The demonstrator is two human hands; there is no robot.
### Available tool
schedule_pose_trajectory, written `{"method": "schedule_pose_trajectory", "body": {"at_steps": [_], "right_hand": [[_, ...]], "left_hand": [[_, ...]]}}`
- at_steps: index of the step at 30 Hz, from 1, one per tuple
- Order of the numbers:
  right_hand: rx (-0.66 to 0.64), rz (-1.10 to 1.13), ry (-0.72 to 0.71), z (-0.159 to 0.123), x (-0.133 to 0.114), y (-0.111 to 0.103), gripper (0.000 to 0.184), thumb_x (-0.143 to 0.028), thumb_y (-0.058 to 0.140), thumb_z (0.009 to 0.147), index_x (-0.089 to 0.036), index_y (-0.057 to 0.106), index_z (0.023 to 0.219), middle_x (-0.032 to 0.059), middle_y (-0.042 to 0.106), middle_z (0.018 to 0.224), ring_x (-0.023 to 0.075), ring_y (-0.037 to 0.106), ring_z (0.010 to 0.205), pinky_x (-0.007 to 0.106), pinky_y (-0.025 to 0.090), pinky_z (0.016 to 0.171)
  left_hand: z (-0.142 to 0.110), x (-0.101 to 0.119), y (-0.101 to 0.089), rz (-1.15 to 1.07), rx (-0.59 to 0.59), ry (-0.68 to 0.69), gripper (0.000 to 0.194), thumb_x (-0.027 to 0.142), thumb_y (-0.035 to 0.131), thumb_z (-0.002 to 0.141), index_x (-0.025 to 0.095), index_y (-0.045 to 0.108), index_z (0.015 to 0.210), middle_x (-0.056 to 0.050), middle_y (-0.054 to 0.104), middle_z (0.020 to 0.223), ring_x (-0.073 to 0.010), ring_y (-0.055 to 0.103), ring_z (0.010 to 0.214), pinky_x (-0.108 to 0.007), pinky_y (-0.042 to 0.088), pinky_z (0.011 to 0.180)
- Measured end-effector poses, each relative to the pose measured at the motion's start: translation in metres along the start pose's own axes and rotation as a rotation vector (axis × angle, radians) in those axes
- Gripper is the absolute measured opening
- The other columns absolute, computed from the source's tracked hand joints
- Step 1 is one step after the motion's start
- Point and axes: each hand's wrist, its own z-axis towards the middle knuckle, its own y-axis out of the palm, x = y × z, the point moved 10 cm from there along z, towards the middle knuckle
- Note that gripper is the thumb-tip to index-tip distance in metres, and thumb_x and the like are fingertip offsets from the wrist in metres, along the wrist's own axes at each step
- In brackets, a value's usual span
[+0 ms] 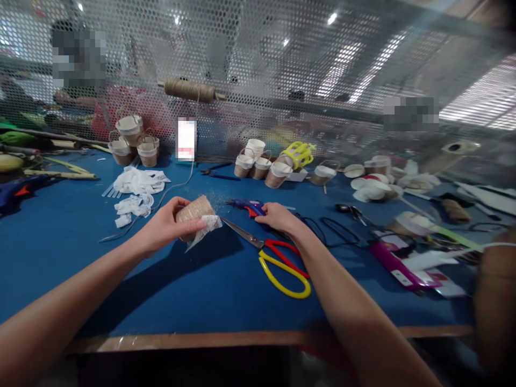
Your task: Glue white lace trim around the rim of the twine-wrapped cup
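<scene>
My left hand [177, 226] grips a small twine-wrapped cup [196, 210] that lies tilted on its side. A strip of white lace [209, 224] hangs loose from the cup's near side. My right hand [278, 217] is closed on the back of a blue glue gun [245, 204] with a red trigger; its nozzle points left toward the cup. Between my forearms lie large scissors [258, 243] with one red and one yellow handle, their tips close to the lace. White lace pieces [139, 181] are piled to the left of my left hand.
Several small lace-trimmed baskets [147, 150] stand along the back, with more by a yellow holder [298, 155]. A twine spool [189, 90] hangs on the mesh, its strand trailing to the table. White discs, cords and a magenta tool [397, 266] crowd the right. Another glue gun [20, 191] lies far left.
</scene>
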Motion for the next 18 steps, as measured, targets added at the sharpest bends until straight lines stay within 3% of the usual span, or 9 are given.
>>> {"method": "schedule_pose_trajectory", "body": {"at_steps": [4,8,10,11,14,18], "right_hand": [[0.021,0.115,0.028,-0.009,-0.003,-0.007,0.006,-0.016,0.062,0.062,-0.015,0.059,0.068,0.0084,0.065,0.067,0.0227,0.061,0.064,0.029,0.043,0.056],[0.011,0.307,-0.022,-0.035,-0.025,-0.025,0.024,-0.023,0.058,0.069,-0.016,0.057,0.092,0.0077,0.066,0.090,0.0186,0.062,0.077,0.026,0.048,0.064],[-0.094,0.421,-0.061,-0.050,-0.040,-0.023,0.022,-0.033,0.061,0.070,-0.017,0.057,0.086,0.0034,0.066,0.076,0.0148,0.062,0.066,0.024,0.049,0.061],[-0.184,0.583,-0.045,-0.058,-0.046,-0.016,0.023,-0.035,0.064,0.068,-0.016,0.057,0.080,0.0020,0.064,0.067,0.0133,0.059,0.060,0.024,0.049,0.058],[-0.292,0.852,-0.062,-0.079,-0.063,-0.007,0.023,-0.033,0.069,0.064,-0.015,0.056,0.072,-0.0002,0.060,0.059,0.0094,0.054,0.051,0.021,0.045,0.050],[-0.336,0.857,-0.221,-0.098,-0.078,-0.003,0.018,-0.030,0.060,0.076,-0.015,0.060,0.084,-0.0049,0.052,0.046,0.0063,0.044,0.039,0.018,0.035,0.040]], "left_hand": [[-0.003,0.002,0.002,0.052,-0.025,0.036,0.044,0.039,0.072,0.060,0.016,0.053,0.093,-0.002,0.056,0.076,-0.0112,0.051,0.060,-0.023,0.040,0.052],[-0.008,0.007,0.001,0.101,-0.082,0.080,0.048,0.041,0.070,0.063,0.018,0.052,0.101,-0.002,0.056,0.081,-0.0124,0.052,0.065,-0.023,0.042,0.057],[-0.009,0.008,-0.001,0.130,-0.093,0.086,0.051,0.042,0.068,0.064,0.018,0.048,0.104,-0.001,0.054,0.082,-0.0121,0.051,0.065,-0.023,0.042,0.057],[-0.010,0.008,-0.002,0.147,-0.097,0.086,0.052,0.043,0.067,0.065,0.019,0.046,0.106,0.000,0.054,0.082,-0.0118,0.051,0.065,-0.023,0.042,0.056],[-0.010,0.009,-0.003,0.188,-0.099,0.117,0.051,0.044,0.066,0.066,0.020,0.043,0.105,0.000,0.052,0.085,-0.0112,0.050,0.066,-0.023,0.042,0.056],[-0.007,0.008,-0.006,0.199,-0.076,0.137,0.051,0.045,0.066,0.064,0.018,0.043,0.101,0.002,0.049,0.079,-0.0100,0.047,0.062,-0.021,0.039,0.053]]}}
